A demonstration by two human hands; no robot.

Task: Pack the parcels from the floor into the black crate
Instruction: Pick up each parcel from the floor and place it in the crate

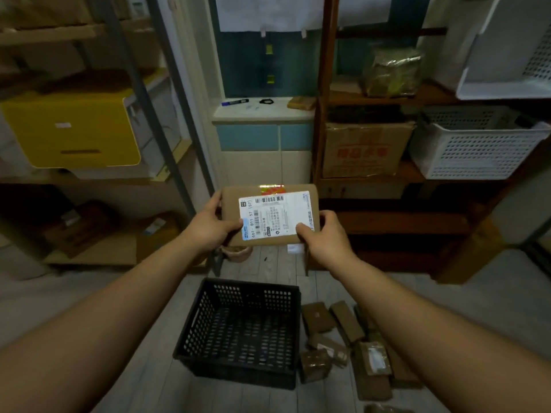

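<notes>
Grey floorboards (161, 383) lie below me. On them stands the black crate (195, 326) with nothing inside, and loose parcels (346, 321) are heaped just beside its right wall. Above the crate I hold one labelled parcel (268, 213) in the air. My left grip (208, 226) curls round its left edge and my right grip (323, 234) pinches its lower right corner. Behind, shelves (396, 95) carry a yellow box (74, 129) and white baskets (474, 150).

The crate (253, 296) sat on the floor (316, 293) at lower centre, loose parcels (317, 318) just right of it. One parcel (274, 216) was held mid-frame above, between left hand (208, 228) and right hand (325, 236).
</notes>
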